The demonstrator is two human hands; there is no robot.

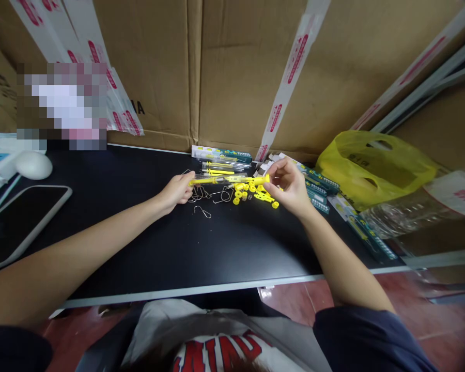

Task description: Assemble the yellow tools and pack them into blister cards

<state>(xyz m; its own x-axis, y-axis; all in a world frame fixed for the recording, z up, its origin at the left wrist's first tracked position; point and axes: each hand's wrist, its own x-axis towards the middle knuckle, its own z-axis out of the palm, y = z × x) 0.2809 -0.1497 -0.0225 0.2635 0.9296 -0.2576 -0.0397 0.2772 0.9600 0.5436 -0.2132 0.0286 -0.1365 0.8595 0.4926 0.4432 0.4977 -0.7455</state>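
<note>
Both hands hold one long yellow and clear pen-like tool level above the black table. My left hand is closed round its left end. My right hand pinches the yellow cap at its right end. Under the tool lie several small yellow plastic parts and several bent metal wire clips. More finished tools lie side by side just behind.
Teal packaging cards are stacked right of my right hand. A yellow plastic bag and a clear bag sit at the right. A phone and a white mouse lie at the left. Cardboard boxes wall the back.
</note>
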